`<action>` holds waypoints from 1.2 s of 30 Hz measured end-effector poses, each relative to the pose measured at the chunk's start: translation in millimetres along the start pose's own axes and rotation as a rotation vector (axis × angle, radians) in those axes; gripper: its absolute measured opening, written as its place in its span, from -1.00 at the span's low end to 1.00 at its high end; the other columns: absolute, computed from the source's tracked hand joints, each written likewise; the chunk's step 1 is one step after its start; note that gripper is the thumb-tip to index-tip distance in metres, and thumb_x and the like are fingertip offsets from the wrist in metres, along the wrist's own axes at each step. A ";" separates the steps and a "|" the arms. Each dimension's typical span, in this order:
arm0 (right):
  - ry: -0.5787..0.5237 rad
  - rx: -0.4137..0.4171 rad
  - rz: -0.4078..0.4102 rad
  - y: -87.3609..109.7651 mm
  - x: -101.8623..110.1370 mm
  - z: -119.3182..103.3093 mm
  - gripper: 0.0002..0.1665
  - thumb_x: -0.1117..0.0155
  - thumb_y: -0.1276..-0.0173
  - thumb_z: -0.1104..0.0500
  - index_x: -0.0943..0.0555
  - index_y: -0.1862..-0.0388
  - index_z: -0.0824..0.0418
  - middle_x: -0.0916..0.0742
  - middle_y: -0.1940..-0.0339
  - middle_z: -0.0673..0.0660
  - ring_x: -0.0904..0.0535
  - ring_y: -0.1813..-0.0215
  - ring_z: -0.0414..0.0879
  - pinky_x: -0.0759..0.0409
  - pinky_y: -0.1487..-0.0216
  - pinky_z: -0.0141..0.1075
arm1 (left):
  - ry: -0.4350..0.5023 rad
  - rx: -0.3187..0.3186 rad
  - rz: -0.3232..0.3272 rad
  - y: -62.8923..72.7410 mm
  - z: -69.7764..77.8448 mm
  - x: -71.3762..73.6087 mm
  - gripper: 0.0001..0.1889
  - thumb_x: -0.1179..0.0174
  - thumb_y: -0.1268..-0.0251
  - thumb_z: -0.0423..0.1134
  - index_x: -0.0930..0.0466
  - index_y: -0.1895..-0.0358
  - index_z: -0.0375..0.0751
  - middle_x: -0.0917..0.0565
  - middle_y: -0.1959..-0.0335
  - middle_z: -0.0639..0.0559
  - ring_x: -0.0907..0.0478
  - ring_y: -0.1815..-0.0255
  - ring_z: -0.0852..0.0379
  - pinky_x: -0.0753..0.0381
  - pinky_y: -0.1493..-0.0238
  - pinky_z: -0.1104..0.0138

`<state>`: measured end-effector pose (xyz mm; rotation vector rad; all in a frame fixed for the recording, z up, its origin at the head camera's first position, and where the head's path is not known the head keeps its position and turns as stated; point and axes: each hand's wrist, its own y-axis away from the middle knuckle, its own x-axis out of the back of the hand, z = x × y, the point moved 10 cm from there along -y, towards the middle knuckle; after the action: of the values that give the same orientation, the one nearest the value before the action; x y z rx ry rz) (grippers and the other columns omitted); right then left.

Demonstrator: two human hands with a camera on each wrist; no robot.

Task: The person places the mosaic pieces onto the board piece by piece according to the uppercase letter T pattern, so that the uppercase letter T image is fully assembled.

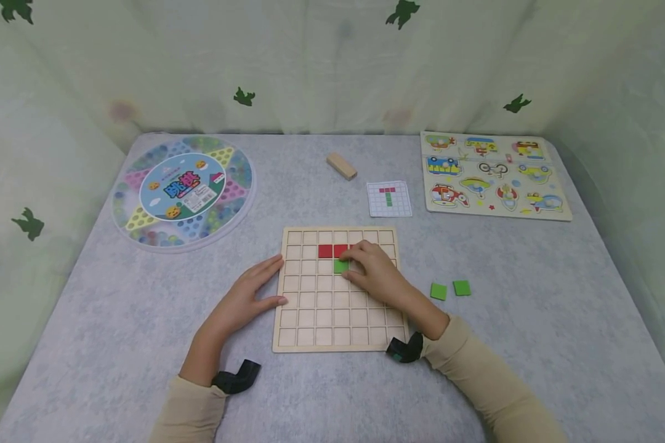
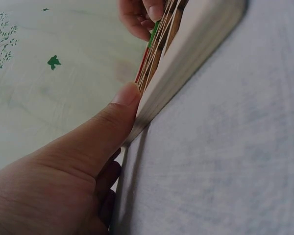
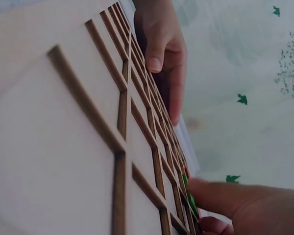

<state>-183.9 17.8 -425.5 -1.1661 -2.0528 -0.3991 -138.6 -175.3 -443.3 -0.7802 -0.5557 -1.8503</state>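
Note:
A square wooden grid board (image 1: pixel 316 301) lies flat on the table. Two red square tiles (image 1: pixel 325 251) show in its upper part, and a bit of red appears by the right fingers. My right hand (image 1: pixel 374 271) pinches a green square tile (image 1: pixel 340 266) between thumb and fingers, over the cell just below the red row. In the right wrist view the thumb (image 3: pixel 220 196) is right at the green tile (image 3: pixel 190 198). My left hand (image 1: pixel 249 289) rests against the board's left edge, fingers extended, thumb (image 2: pixel 120 105) at the rim.
Two more green tiles (image 1: pixel 438 291) lie right of the board. Behind it are a card (image 1: pixel 389 199) with a red and green pattern and a wooden block (image 1: pixel 342 166). A round game box (image 1: pixel 183 191) sits back left, a vehicle puzzle board (image 1: pixel 495 175) back right.

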 end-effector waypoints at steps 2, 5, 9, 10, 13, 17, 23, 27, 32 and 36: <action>-0.036 -0.022 -0.038 1.5 -0.4 1.8 -0.60 -0.28 -0.19 0.04 -0.55 -0.02 0.10 -0.51 0.10 0.01 -0.36 0.09 -0.15 -0.38 0.11 -0.28 | 0.004 -0.007 0.003 0.0 0.2 0.1 -0.20 -0.24 -0.07 0.02 -0.13 -0.36 -0.18 -0.13 -0.37 -0.03 -0.02 -0.35 -0.08 -0.05 -0.25 -0.01; -0.100 -0.053 -0.088 6.0 3.5 3.3 -0.43 -0.23 -0.21 -0.07 -0.43 -0.17 0.10 -0.47 -0.02 0.01 -0.35 -0.01 -0.17 -0.39 0.01 -0.25 | 0.008 -0.013 0.005 -0.2 0.2 0.2 -0.20 -0.25 -0.07 0.01 -0.13 -0.36 -0.19 -0.13 -0.37 -0.03 -0.02 -0.35 -0.08 -0.05 -0.26 0.01; -0.140 -0.042 -0.084 15.9 22.5 0.2 -0.32 -0.20 -0.23 -0.07 -0.31 -0.27 0.16 -0.44 -0.15 0.05 -0.34 -0.13 -0.09 -0.37 -0.09 -0.15 | 0.011 -0.011 0.001 -0.9 -0.1 -0.5 -0.20 -0.24 -0.08 0.02 -0.12 -0.36 -0.18 -0.12 -0.37 -0.02 -0.01 -0.35 -0.07 -0.04 -0.26 0.01; -0.135 -0.026 -0.072 18.8 28.7 -1.1 -0.31 -0.21 -0.24 -0.05 -0.29 -0.28 0.18 -0.43 -0.16 0.07 -0.34 -0.14 -0.07 -0.37 -0.10 -0.13 | 0.012 -0.010 0.000 -1.0 -0.2 -0.6 -0.20 -0.24 -0.08 0.02 -0.12 -0.36 -0.18 -0.12 -0.37 -0.02 -0.01 -0.35 -0.07 -0.04 -0.26 0.01; -0.108 0.039 -0.009 30.5 50.6 -6.0 -0.30 -0.25 -0.22 0.02 -0.28 -0.28 0.23 -0.43 -0.19 0.11 -0.32 -0.19 -0.04 -0.36 -0.12 -0.11 | 0.012 -0.007 0.000 -0.9 -0.3 -0.3 -0.20 -0.23 -0.07 0.03 -0.12 -0.37 -0.17 -0.11 -0.37 0.00 -0.01 -0.35 -0.06 -0.05 -0.26 0.01; -0.026 0.100 0.095 50.3 77.9 -6.6 -0.29 -0.30 -0.18 0.11 -0.28 -0.27 0.24 -0.46 -0.17 0.14 -0.32 -0.19 -0.04 -0.34 -0.13 -0.14 | 0.012 -0.006 0.002 -0.5 -0.5 0.0 -0.20 -0.24 -0.07 0.03 -0.12 -0.36 -0.17 -0.12 -0.37 0.00 0.00 -0.35 -0.06 -0.05 -0.26 0.01; 0.068 0.076 0.189 82.0 100.3 10.5 -0.27 -0.38 -0.09 0.19 -0.32 -0.23 0.28 -0.50 -0.12 0.14 -0.36 -0.15 -0.03 -0.37 -0.07 -0.14 | 0.010 -0.010 0.004 -0.2 -0.2 0.3 -0.21 -0.24 -0.07 0.02 -0.13 -0.36 -0.18 -0.12 -0.37 -0.01 -0.01 -0.35 -0.07 -0.06 -0.25 0.01; 0.089 0.032 0.206 99.3 104.1 24.2 -0.26 -0.41 -0.04 0.23 -0.34 -0.20 0.32 -0.51 -0.09 0.17 -0.39 -0.10 0.00 -0.40 -0.01 -0.13 | 0.011 -0.008 0.005 -0.2 -0.4 0.2 -0.21 -0.24 -0.08 0.01 -0.13 -0.36 -0.18 -0.12 -0.37 -0.02 -0.01 -0.35 -0.07 -0.06 -0.26 0.01; 0.089 0.023 0.227 112.9 102.8 35.3 -0.26 -0.43 0.03 0.31 -0.36 -0.16 0.36 -0.55 -0.03 0.22 -0.42 -0.05 0.04 -0.42 0.06 -0.13 | 0.012 -0.012 0.009 -0.3 -0.4 0.1 -0.21 -0.25 -0.07 0.00 -0.13 -0.36 -0.19 -0.13 -0.37 -0.03 -0.02 -0.35 -0.08 -0.06 -0.25 0.01; 0.098 0.004 0.231 120.0 97.9 45.5 -0.28 -0.43 0.03 0.32 -0.37 -0.15 0.36 -0.57 0.02 0.22 -0.45 0.01 0.04 -0.45 0.12 -0.11 | 0.016 -0.016 0.008 -0.4 -0.5 -0.3 -0.21 -0.24 -0.08 0.00 -0.13 -0.36 -0.19 -0.12 -0.37 -0.02 -0.02 -0.35 -0.07 -0.06 -0.25 0.01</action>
<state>-135.1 168.8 -395.8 -1.3369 -1.8105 -0.3320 -139.0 -175.2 -443.8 -0.7764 -0.5273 -1.8538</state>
